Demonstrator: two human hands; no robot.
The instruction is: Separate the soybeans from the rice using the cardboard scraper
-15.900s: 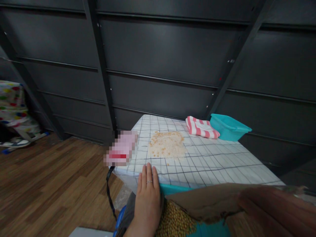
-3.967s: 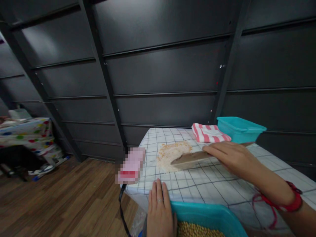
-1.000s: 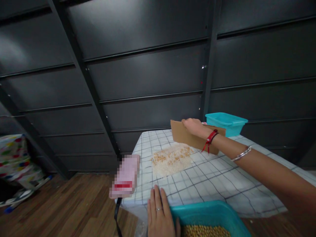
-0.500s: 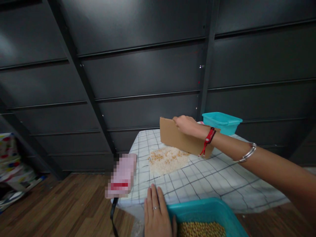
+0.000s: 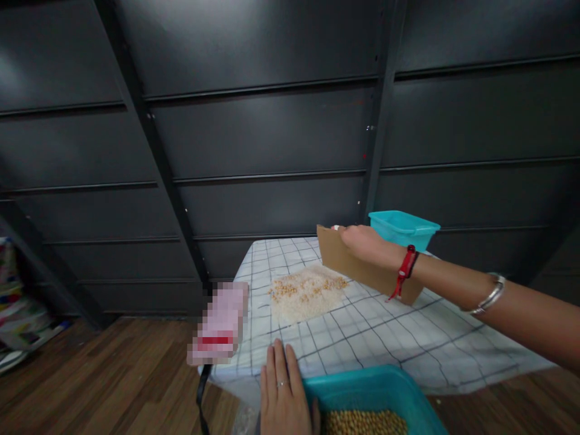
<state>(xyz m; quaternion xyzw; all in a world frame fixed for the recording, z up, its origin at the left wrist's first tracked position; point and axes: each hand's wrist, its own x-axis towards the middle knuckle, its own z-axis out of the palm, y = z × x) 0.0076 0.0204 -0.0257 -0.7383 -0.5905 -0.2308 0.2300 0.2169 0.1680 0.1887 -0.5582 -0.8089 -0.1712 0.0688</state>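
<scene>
My right hand (image 5: 365,243) grips the top edge of a brown cardboard piece (image 5: 362,269), which stands tilted on the checked cloth. Left of the cardboard lies a flat spread of white rice-like grains (image 5: 303,305) with yellowish chickpea-like pieces (image 5: 324,289) scattered over it. At the table's near edge my left hand (image 5: 285,393) lies flat, fingers stretched out, holding nothing. It is beside the rim of a teal plastic tub (image 5: 380,377) that contains greenish-brown beans (image 5: 365,422); the tub's lower part is cut off by the frame.
A second, turquoise tub (image 5: 403,226) stands at the table's far right, its inside hidden. On the left edge of the white checked tablecloth (image 5: 267,254) lies a blurred pink item (image 5: 220,320) with a black strap (image 5: 203,393). Dark panelled walls rise behind the table.
My right hand has moved the cardboard to the right and nearer to me, away from the grains. The left hand stays flat at the near edge.
</scene>
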